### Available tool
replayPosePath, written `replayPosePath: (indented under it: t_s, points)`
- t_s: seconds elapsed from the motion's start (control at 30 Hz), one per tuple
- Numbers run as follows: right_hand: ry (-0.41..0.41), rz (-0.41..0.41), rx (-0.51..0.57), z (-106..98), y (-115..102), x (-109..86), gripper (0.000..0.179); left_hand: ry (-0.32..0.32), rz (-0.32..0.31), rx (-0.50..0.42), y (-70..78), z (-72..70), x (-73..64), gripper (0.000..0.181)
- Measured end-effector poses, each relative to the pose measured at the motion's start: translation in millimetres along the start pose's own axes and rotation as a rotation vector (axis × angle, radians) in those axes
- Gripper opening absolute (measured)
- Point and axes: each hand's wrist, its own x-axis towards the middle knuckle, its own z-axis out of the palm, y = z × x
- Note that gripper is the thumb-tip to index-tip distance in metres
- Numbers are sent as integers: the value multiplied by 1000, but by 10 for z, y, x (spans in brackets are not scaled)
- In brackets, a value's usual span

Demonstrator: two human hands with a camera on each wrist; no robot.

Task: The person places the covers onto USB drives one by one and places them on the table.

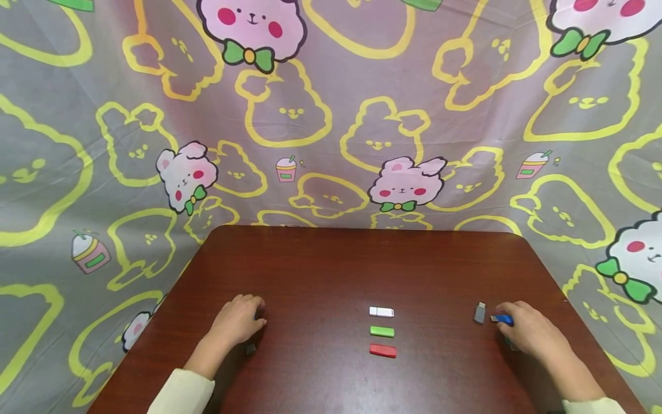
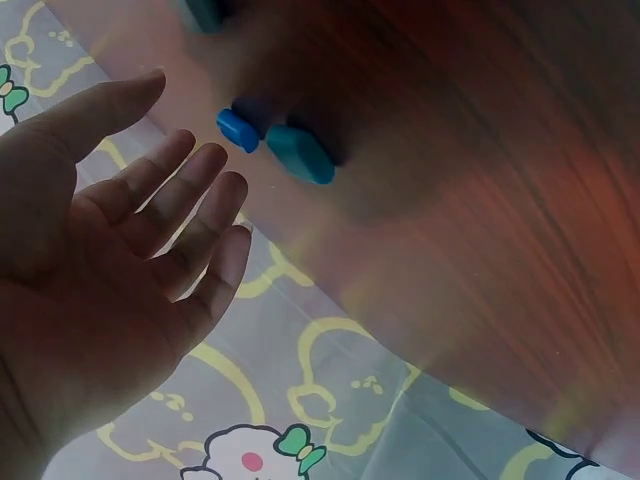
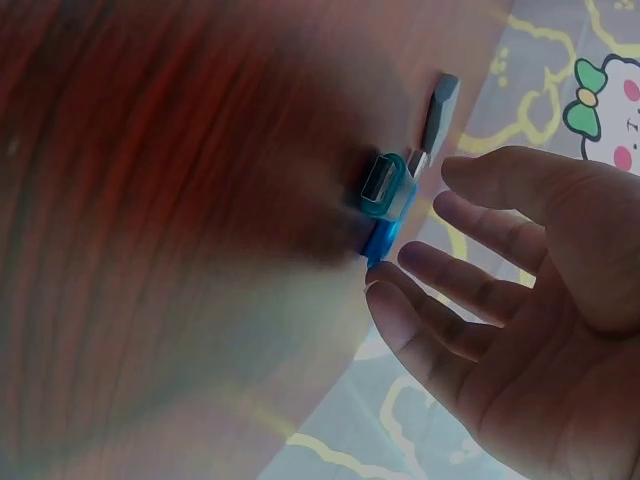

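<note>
On the table's left, my left hand (image 1: 238,319) hovers with its fingers loosely bent and nothing in them. Beside it in the left wrist view lie a small blue cap (image 2: 238,130), a teal cap (image 2: 300,154) and a dark grey-green piece (image 2: 204,14) cut by the frame edge. Over on the right, my right hand (image 1: 524,328) has relaxed, spread fingers close to a blue USB stick (image 1: 503,319). A teal USB stick (image 3: 386,186) lies by it, mostly covered by the hand in the head view. A grey USB stick (image 1: 480,313) lies just left of this hand.
White (image 1: 381,312), green (image 1: 382,332) and red (image 1: 383,351) USB sticks lie in a column at mid-table. The dark red-brown wooden table (image 1: 320,264) has rounded far corners. A cartoon-patterned cloth (image 1: 331,132) hangs behind it and along both sides.
</note>
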Motion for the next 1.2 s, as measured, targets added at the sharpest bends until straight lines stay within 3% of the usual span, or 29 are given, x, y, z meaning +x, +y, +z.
replayPosePath:
  t_s: [0.4, 0.77, 1.0, 1.2]
  points:
    - [-64, 16, -33, -14, 78, 73, 25, 18, 17, 25, -104, 57, 39, 26]
    - [-75, 16, -41, -11, 82, 120, 22, 34, 26, 26, -174, 90, 50, 21]
    - [-108, 29, -33, -26, 100, 169, 23, 62, 49, -10, -226, 105, 41, 15]
    - [-124, 50, -40, -29, 103, 198, 19, 49, 31, -32, -222, 80, 37, 14]
